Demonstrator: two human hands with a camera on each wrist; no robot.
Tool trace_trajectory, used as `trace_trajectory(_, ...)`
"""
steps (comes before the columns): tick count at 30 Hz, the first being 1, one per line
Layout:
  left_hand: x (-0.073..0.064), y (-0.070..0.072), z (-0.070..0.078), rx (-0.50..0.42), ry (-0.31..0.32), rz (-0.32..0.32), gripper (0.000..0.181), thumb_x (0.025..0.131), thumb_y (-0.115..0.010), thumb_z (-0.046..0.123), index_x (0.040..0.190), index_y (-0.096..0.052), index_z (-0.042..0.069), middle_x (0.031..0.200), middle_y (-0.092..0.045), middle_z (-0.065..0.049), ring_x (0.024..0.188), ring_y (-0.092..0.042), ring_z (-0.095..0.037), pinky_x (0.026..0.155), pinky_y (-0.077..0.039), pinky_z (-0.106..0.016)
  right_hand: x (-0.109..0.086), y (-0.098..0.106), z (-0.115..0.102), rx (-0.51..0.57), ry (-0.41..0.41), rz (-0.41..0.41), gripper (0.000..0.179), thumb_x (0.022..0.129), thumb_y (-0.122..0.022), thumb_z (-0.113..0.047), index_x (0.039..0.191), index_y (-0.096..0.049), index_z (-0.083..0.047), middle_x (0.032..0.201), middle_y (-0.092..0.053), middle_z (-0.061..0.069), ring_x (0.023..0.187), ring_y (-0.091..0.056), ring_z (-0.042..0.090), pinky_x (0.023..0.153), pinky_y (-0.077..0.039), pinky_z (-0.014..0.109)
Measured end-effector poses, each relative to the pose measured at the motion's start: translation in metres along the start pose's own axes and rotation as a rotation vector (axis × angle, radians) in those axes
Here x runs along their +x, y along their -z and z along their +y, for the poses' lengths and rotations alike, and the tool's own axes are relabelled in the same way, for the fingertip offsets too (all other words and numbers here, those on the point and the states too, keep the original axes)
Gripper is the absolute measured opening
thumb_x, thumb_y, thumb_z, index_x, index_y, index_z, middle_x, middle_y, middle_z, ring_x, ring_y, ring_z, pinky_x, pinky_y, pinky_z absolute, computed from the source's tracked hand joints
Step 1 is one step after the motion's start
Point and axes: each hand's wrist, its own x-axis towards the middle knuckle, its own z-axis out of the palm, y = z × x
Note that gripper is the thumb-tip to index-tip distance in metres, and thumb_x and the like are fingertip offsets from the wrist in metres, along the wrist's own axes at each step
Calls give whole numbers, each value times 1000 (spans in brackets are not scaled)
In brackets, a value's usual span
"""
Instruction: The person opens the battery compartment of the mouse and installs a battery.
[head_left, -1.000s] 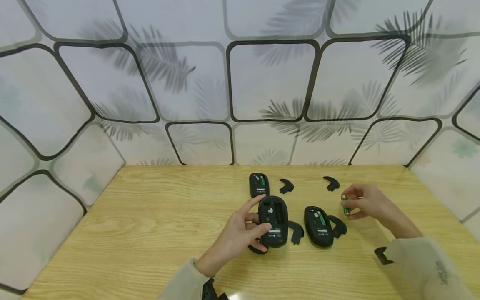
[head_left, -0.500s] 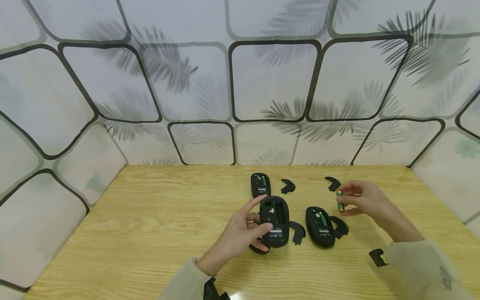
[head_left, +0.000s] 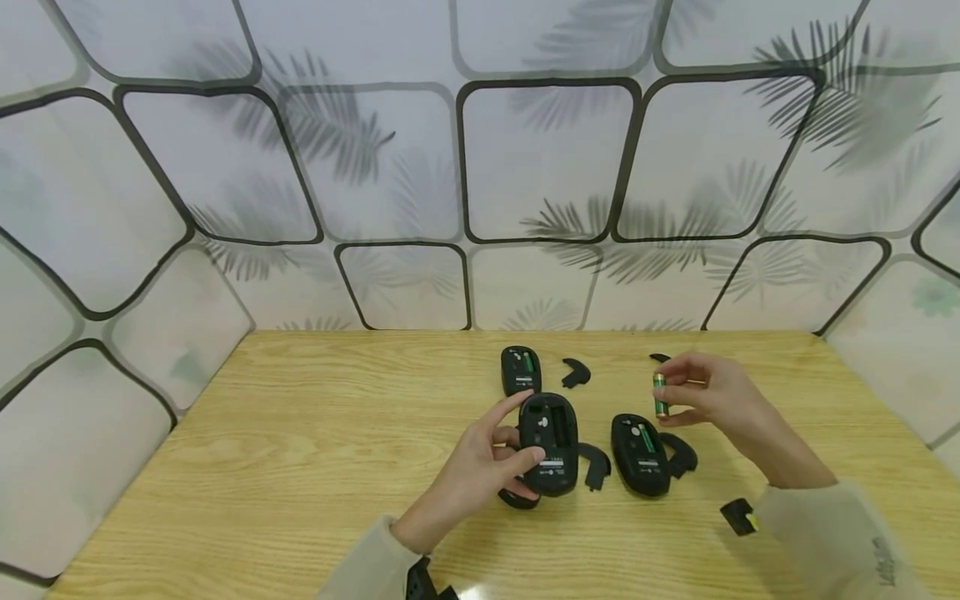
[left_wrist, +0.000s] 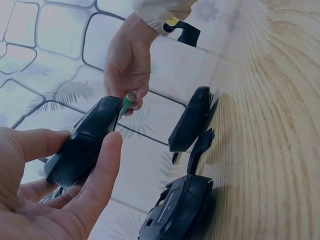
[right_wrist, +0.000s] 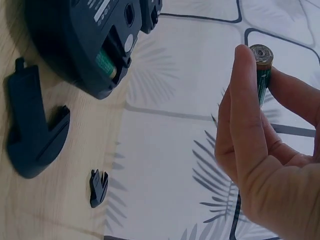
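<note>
My left hand (head_left: 477,460) holds a black computer mouse (head_left: 550,479) above the table, underside facing up and its battery slot uncovered and vacant. In the left wrist view this mouse (left_wrist: 82,145) sits between thumb and fingers. To the right, my right hand (head_left: 718,393) pinches a green battery (head_left: 660,396) upright by its fingertips. The battery (right_wrist: 262,75) shows a flat metal end in the right wrist view. Just below that hand lies another upturned mouse (head_left: 637,467) with a green battery (head_left: 647,437) inside. A further mouse is mostly hidden under my left hand.
At the back lies one more upturned mouse (head_left: 519,367) with a green battery inside. Curved black covers lie about: one cover (head_left: 576,372) behind, one cover (head_left: 597,467) between the mice, another cover (head_left: 681,456) at the right. A patterned backdrop (head_left: 405,167) closes off the wooden table (head_left: 337,433).
My right hand has moved left and slightly away from me with the battery, now partly covering the back right cover. My left hand and its mouse have stayed nearly still.
</note>
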Motion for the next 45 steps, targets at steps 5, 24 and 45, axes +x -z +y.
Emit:
trace_trajectory(5,0,0,1,6,-11,-4,71,94,-63,-9,157,-36,9,101,-67,-17,86,-73,-34,65,-66,-45,-1,-5,-9,3,7,2,33,99,-64,-1,123,-51,17,103,-59,11,83,-66,17,77,-65,48)
trace_trajectory(24,0,0,3,8,-6,1,71,93,-63,-9,157,-37,9,99,-66,-17,86,-73,-33,65,-66,-45,-2,-34,-34,85,70,-37,27,97,-66,-1,119,-55,12,99,-63,9,82,-67,16,75,-64,51)
trace_trajectory(45,-1,1,1,11,-5,-6,71,95,-63,-9,157,-35,8,98,-67,-15,86,-73,-34,64,-66,-43,-3,-59,-47,83,121,-40,28,95,-70,-3,117,-57,11,104,-63,13,83,-70,20,75,-65,46)
